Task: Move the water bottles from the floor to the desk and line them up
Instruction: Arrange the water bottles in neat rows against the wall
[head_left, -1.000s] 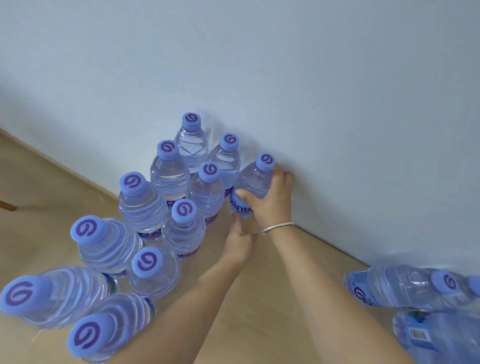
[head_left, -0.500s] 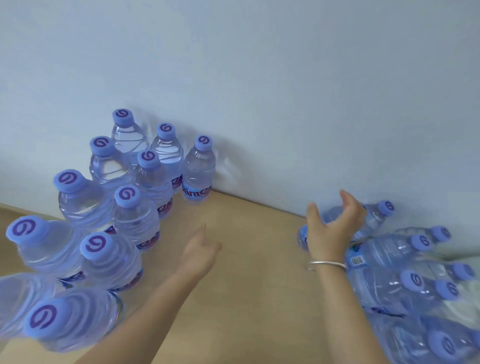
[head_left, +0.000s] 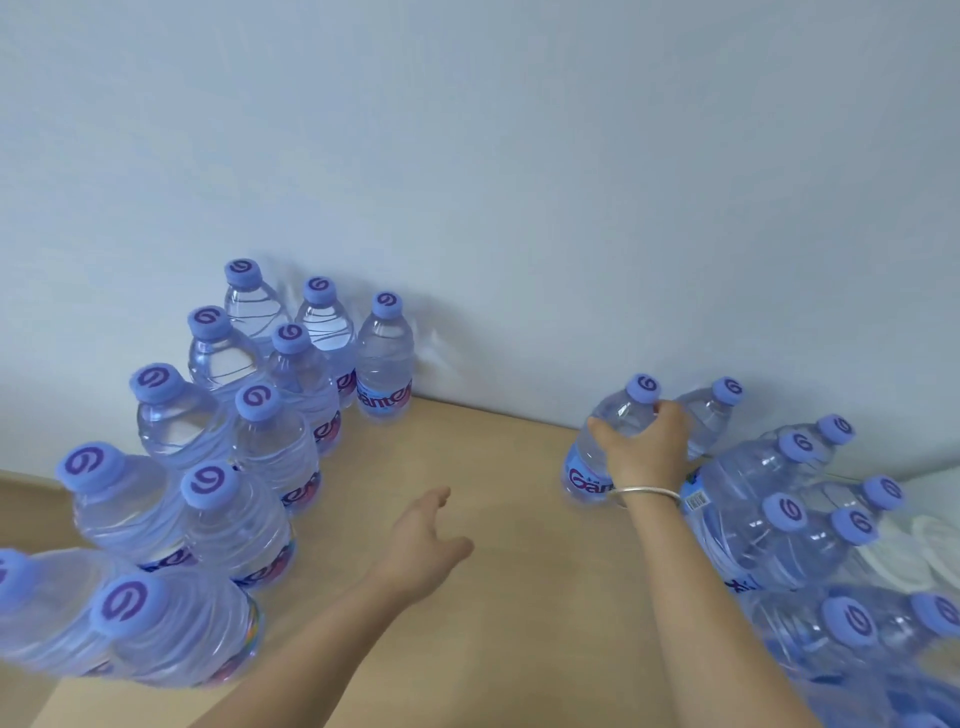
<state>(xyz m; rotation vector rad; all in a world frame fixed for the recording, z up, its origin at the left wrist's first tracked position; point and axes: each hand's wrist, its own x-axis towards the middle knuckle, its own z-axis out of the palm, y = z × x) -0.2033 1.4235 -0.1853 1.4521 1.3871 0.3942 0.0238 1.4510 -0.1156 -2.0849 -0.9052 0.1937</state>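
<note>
Several clear water bottles with purple caps stand in two rows on the wooden desk (head_left: 498, 519) at the left, the nearest to the wall being the end bottle (head_left: 385, 358). My right hand (head_left: 644, 447), with a silver bangle on the wrist, grips the shoulder of an upright bottle (head_left: 605, 436) near the wall at the right. My left hand (head_left: 423, 540) hovers open over the bare desk between the two groups, holding nothing.
A pile of several more bottles (head_left: 779, 514) fills the right side, some tilted. A white wall (head_left: 519, 182) runs behind everything. Something white (head_left: 930, 545) lies at the far right edge.
My right hand let go of the end bottle in the left rows, swung right and took hold of a bottle by the pile. The view turned to the right.
</note>
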